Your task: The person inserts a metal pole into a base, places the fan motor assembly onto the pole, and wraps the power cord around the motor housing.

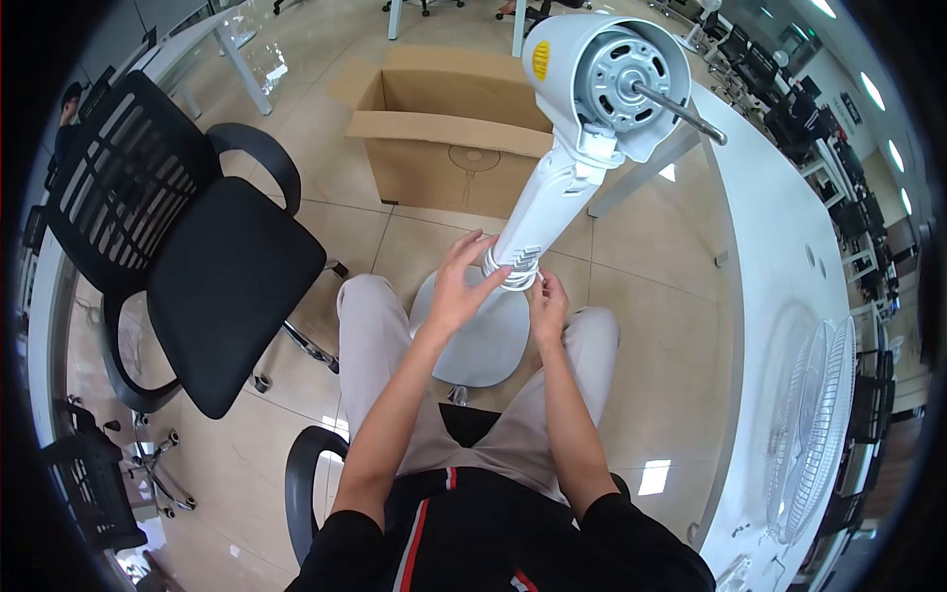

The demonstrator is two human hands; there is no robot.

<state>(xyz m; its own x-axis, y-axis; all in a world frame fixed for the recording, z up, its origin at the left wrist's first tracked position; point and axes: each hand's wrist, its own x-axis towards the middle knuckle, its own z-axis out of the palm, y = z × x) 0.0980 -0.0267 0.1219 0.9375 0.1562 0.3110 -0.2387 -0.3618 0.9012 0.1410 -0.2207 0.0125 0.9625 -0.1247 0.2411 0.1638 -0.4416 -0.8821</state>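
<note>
A white pedestal fan stands between my knees, its motor housing (560, 74) bare of blades, with a metal shaft (681, 113) jutting out to the right. Below the motor, a white power cord (515, 279) is looped in several turns round the neck (546, 212). My left hand (460, 288) curves about the left side of the coil, thumb pressed against the loops. On the other side my right hand (548, 308) pinches the cord between curled fingertips. The light grey round base (483, 340) rests on the floor under both hands.
An open cardboard box (424, 173) stands beyond the fan. To the left is a black office chair (227, 266). A white table (769, 217) runs along the right, with fan grilles (814, 429) lying on it.
</note>
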